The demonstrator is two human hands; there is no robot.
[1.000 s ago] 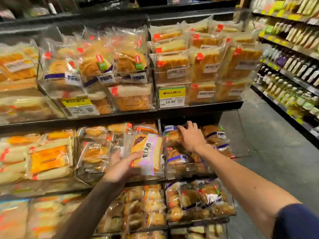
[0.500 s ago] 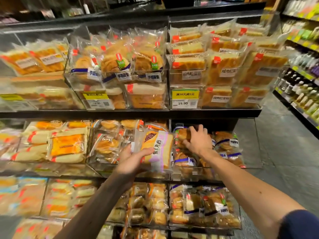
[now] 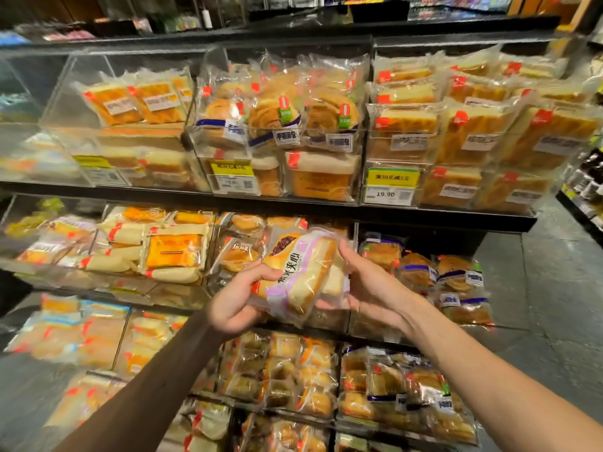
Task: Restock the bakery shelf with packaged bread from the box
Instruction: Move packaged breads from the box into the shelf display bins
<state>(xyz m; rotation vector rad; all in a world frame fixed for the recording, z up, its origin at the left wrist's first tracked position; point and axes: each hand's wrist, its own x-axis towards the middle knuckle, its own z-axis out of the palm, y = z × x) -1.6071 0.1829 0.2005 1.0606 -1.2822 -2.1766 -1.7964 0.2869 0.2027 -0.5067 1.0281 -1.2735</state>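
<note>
As hands (image 3: 235, 301) (image 3: 368, 288) grip it (tilted), bread pack (image 3: 300, 275) fronts shelf edge (image 3: 329, 334).

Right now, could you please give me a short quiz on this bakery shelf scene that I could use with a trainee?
1. True or false: the left hand is empty.
2. The price tag on the upper shelf reads: A 9.90, B 19.90, C 29.90.
3. What colour are the bands on the bread packet that the right hand helps hold?
Key: 1 false, it grips the bread packet; 2 B; 3 purple.
</note>
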